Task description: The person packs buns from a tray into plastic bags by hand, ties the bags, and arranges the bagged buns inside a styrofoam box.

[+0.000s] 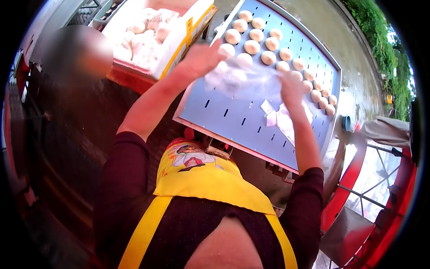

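A clear plastic bag (pixel 246 80), smeared by motion, is stretched between my two hands over a blue slotted tabletop (pixel 210 112). My left hand (pixel 201 58) grips its left end, close to the table's left edge. At the other end, my right hand (pixel 292 86) is closed on the bag, its fingertips partly blurred. Round pale buns (pixel 251 47) lie in rows beyond and to the right of my hands, some showing through the film. Below my right wrist, several white plastic bags (pixel 280 119) lie flat, partly covered by my forearm.
To the left, a white foam box (pixel 179 42) holds bagged buns (pixel 145 33) on a wooden stand. A person's blurred head (pixel 76 54) shows beside it. A small blue cup (pixel 346 123) is past the table's right edge, near a red-framed structure (pixel 380 201).
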A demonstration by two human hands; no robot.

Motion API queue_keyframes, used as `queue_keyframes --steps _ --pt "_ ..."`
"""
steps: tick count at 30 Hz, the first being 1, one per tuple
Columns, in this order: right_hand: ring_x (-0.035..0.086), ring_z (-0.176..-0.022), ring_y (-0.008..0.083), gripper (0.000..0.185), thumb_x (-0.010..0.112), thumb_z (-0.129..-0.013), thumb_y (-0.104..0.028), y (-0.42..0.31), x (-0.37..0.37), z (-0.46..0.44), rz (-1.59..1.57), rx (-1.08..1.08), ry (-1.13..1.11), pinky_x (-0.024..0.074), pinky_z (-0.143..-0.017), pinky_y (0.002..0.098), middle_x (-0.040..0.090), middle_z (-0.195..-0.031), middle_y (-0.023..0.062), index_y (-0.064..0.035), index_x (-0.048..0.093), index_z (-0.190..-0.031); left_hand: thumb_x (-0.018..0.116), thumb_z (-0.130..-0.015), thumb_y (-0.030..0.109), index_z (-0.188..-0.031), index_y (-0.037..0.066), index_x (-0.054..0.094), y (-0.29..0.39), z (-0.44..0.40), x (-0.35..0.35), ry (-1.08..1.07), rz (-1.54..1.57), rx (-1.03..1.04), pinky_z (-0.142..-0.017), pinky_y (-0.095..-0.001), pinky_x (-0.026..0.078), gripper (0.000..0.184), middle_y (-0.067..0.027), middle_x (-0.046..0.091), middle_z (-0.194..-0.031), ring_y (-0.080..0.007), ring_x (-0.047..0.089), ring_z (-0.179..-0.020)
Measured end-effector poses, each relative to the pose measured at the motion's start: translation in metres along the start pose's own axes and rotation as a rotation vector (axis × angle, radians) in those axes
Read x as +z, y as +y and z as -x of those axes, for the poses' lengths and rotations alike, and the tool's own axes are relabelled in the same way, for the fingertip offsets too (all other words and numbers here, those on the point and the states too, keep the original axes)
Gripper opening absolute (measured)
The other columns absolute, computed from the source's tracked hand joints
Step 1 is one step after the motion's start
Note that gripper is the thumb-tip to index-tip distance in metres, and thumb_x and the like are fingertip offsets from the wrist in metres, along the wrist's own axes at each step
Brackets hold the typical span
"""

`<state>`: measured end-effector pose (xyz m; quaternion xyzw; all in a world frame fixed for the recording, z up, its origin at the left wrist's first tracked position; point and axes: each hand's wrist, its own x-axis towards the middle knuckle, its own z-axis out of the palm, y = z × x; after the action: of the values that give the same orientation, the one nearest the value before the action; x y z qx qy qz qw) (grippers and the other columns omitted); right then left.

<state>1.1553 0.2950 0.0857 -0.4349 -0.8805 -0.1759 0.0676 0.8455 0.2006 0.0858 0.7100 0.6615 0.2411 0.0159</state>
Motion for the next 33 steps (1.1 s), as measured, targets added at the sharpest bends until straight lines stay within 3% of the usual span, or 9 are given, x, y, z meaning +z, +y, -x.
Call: queue_keyframes --steps 3,5,7,9,11,13,16,21,33 --pt "0.061 -0.070 0.0318 0.007 0.056 -0.081 -0.006 0.033 -0.017 -0.019 -0.116 0.327 0.224 0.0478 -0.062 0.0428 0.061 -0.072 0.0148 -0.0027 0.062 -0.079 0.053 -0.086 0.010 -0.120 0.021 0.061 0.029 -0.011 -0.079 0.760 0.135 0.234 -0.072 -0.0343 0.053 0.036 -0.0071 0.057 -0.114 -0.0250 0.064 -0.085" --pt "0.062 -0.072 0.0342 0.012 0.057 -0.081 -0.010 0.035 0.021 0.024 -0.232 0.309 0.038 0.0490 -0.064 0.0426 0.063 -0.079 0.0179 -0.0006 0.064 -0.086 0.051 -0.088 0.013 -0.122 0.016 0.059 0.015 0.026 0.004 0.416 -0.026 0.249 -0.071 -0.0345 0.053 0.035 -0.0080 0.060 -0.105 -0.0254 0.063 -0.081" --pt "0.064 -0.079 0.0345 0.027 0.062 -0.081 -0.019 0.023 0.077 0.084 -0.273 0.198 -0.552 0.0513 -0.071 0.0396 0.068 -0.095 0.0206 0.0004 0.069 -0.098 0.041 -0.091 0.019 -0.107 0.004 0.057 -0.003 0.080 0.056 -0.638 0.084 -0.052 -0.075 -0.0469 0.050 0.027 -0.0155 0.063 -0.088 -0.0360 0.064 -0.082" --pt "0.065 -0.088 0.0267 0.034 0.065 -0.083 -0.029 0.015 0.033 0.091 -0.723 -0.017 -1.057 0.0512 -0.077 0.0345 0.069 -0.103 0.0147 -0.0031 0.070 -0.104 0.046 -0.087 0.013 -0.108 0.008 0.057 -0.002 0.104 0.046 -0.643 0.313 0.062 -0.077 -0.0461 0.049 0.024 -0.0164 0.061 -0.103 -0.0374 0.061 -0.091" --pt "0.064 -0.089 0.0187 0.037 0.067 -0.084 -0.037 0.026 0.026 0.079 -1.219 0.474 -1.047 0.0499 -0.078 0.0330 0.069 -0.101 0.0061 -0.0064 0.071 -0.105 0.051 -0.082 0.007 -0.105 0.005 0.062 0.004 0.101 0.048 -0.517 0.328 0.095 -0.080 -0.0434 0.048 0.026 -0.0146 0.061 -0.105 -0.0363 0.060 -0.094" --pt "0.061 -0.090 0.0159 0.030 0.067 -0.086 -0.031 0.015 0.033 0.041 -1.348 0.791 -0.478 0.0495 -0.075 0.0321 0.067 -0.100 0.0048 -0.0040 0.070 -0.099 0.053 -0.079 0.005 -0.103 0.005 0.064 0.018 0.089 0.057 -0.453 0.440 0.113 -0.082 -0.0442 0.048 0.026 -0.0149 0.059 -0.108 -0.0364 0.060 -0.095" --pt "0.055 -0.102 0.0300 0.048 0.077 -0.076 -0.033 -0.030 0.116 0.007 -0.720 0.172 -0.002 0.0484 -0.083 0.0386 0.059 -0.112 0.0127 -0.0033 0.062 -0.111 0.056 -0.074 0.004 -0.108 0.003 0.063 0.039 0.074 0.072 -0.507 0.541 0.050 -0.086 -0.0428 0.047 0.034 -0.0148 0.058 -0.114 -0.0353 0.059 -0.100" --pt "0.047 -0.111 0.0359 0.076 0.087 -0.057 -0.023 -0.126 0.170 -0.005 -0.524 0.220 -0.284 0.0456 -0.091 0.0416 0.050 -0.120 0.0130 -0.0072 0.050 -0.122 0.058 -0.072 0.006 -0.116 -0.001 0.060 0.044 0.060 0.073 -0.585 0.594 -0.158 -0.097 -0.0392 0.043 0.044 -0.0177 0.054 -0.124 -0.0340 0.054 -0.111" --pt "0.036 -0.127 0.0410 0.053 0.085 -0.049 -0.021 -0.051 0.221 -0.086 -0.661 -0.185 -0.397 0.0430 -0.094 0.0538 0.040 -0.136 0.0111 -0.0196 0.071 -0.100 0.057 -0.071 0.004 -0.128 -0.004 0.049 0.035 0.043 0.077 -0.653 0.721 -0.302 -0.108 -0.0356 0.034 0.059 -0.0198 0.040 -0.142 -0.0333 0.041 -0.130"
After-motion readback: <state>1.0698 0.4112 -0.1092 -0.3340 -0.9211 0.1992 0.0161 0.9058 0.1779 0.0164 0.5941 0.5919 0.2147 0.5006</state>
